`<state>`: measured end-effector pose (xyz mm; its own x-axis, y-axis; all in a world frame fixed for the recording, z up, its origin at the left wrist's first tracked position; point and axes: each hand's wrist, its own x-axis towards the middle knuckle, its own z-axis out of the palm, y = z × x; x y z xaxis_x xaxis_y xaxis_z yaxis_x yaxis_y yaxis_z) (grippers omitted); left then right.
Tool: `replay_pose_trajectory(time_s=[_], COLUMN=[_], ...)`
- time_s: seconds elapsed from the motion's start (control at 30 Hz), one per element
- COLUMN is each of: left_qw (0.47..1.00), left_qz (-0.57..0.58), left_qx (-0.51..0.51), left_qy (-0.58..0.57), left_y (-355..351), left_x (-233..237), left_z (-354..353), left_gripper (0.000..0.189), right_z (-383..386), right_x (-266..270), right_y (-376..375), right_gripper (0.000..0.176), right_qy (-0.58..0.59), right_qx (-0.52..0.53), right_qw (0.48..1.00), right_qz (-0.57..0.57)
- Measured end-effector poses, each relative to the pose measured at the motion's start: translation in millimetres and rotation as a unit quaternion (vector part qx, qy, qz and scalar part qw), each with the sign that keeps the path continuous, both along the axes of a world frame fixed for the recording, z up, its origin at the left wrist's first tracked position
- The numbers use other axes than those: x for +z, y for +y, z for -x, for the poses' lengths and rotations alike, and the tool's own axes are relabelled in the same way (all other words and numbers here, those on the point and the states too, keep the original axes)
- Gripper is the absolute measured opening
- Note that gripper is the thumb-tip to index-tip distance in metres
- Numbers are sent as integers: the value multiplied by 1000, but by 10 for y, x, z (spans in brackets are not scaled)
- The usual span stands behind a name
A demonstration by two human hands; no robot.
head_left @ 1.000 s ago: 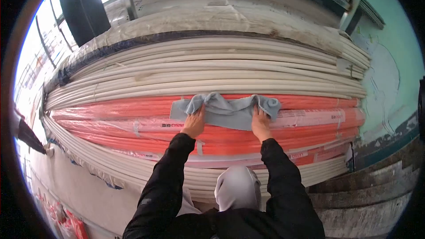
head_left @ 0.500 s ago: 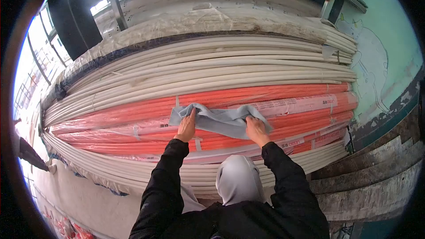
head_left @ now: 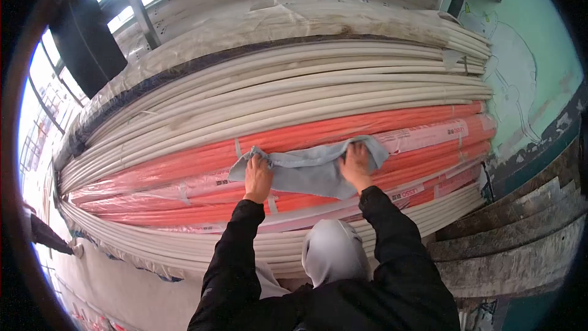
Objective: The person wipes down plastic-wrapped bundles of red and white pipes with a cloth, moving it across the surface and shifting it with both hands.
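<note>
A grey-blue cloth lies spread over plastic-wrapped orange pipes. My left hand has its fingers bent into the bunched left part of the cloth and grips it. At the cloth's right part, my right hand presses down with its fingertips tucked into a fold near the upper edge. Between both hands the cloth hangs fairly flat, its lower edge resting across the wrapped bundles.
White pipes are stacked behind the orange ones, and more white pipes lie in front. A metal post stands back left. To the right are a green wall and dark worn boards. Another person's leg shows far left.
My right hand has moved up and slightly right, and the cloth's right part is spread wider and flatter. The left hand stays on its end, a little lower. The view has shifted slightly.
</note>
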<state>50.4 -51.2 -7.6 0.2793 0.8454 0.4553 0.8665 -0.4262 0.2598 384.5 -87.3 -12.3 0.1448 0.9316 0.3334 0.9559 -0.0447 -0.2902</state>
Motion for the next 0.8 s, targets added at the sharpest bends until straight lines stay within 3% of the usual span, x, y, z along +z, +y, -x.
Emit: replay_pose_trajectory(time_s=[0.07, 0.1, 0.2, 0.23, 0.33, 0.37, 0.47, 0.7, 0.8], left_qw=[998, 998, 996, 995, 988, 994, 980, 966, 950], left_qz=[59, 57, 38, 73, 127, 83, 173, 254, 301], left_qx=[7, 20, 10, 61, 87, 70, 92, -40, -83], left_qy=[-32, -22, 83, 18, 10, -15, 44, 9, 10], left_y=[-18, -54, 12, -132, -233, -267, -298, -205, -93], left_x=[-27, 9, -232, -4, 26, 19, 207, 394, 409], left_z=[60, 102, 432, 401, 602, 652, 618, 296, 176], left_gripper=[42, 31, 24, 23, 26, 32, 38, 40, 37], right_z=[215, 380, 928, 1048, 1069, 1030, 767, -377, -457], right_x=[-99, -110, 42, 16, -42, -128, -185, 76, 126], right_y=[91, 151, 164, 192, 232, 241, 209, -16, 3], right_gripper=[57, 54, 48, 47, 45, 43, 46, 55, 54], right_qy=[-34, -35, -35, -26, 23, 21, -35, -1, 3], right_qx=[32, 79, 205, 226, 256, 257, 215, 54, 4], right_qw=[999, 996, 978, 974, 966, 966, 976, 998, 997], right_qz=[11, 29, 31, 24, 37, -2, -26, 27, 71])
